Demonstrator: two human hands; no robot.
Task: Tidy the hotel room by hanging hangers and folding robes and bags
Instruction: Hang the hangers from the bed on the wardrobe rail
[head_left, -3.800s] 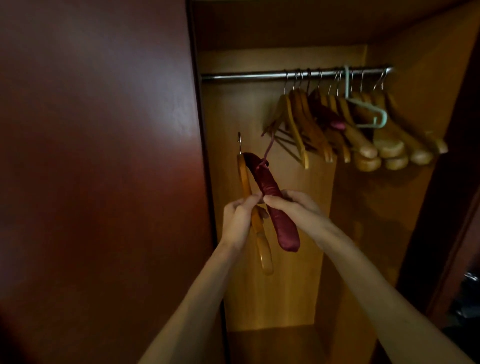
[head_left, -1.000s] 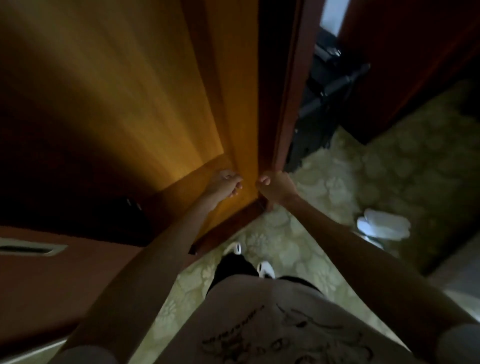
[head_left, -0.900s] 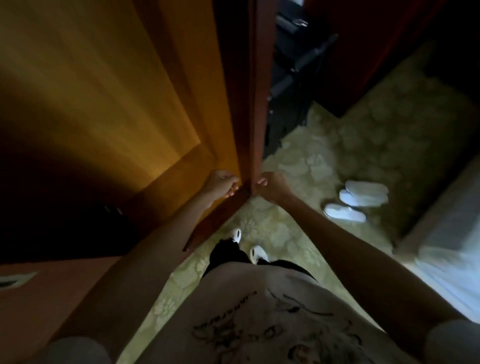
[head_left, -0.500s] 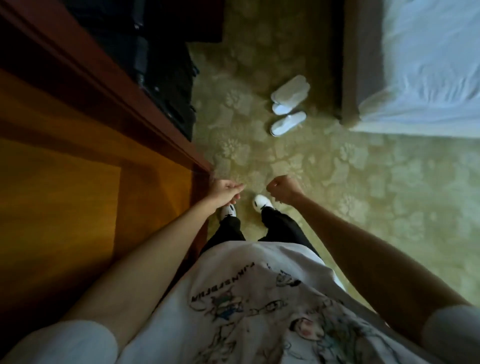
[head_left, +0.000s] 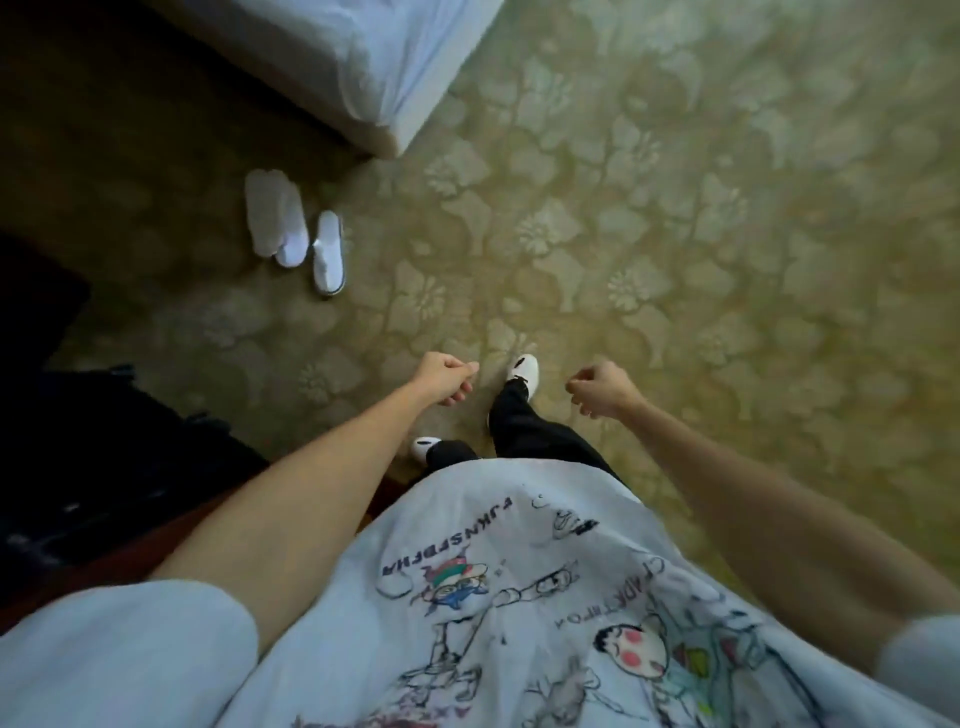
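I am looking straight down at a patterned green carpet. My left hand hangs in front of me with its fingers curled and nothing in it. My right hand is a loose fist a little to the right, also holding nothing. My feet in white shoes stand between and below the hands. No hanger, robe or bag is in view.
A pair of white slippers lies on the carpet to the upper left. The corner of a bed with white sheets is at the top. A dark suitcase or bag and a wooden edge sit at the left.
The view has swung away from the wardrobe and its hangers to the room floor. Both hands, which held hangers earlier, are now empty and a little further apart. The bed corner is closer.
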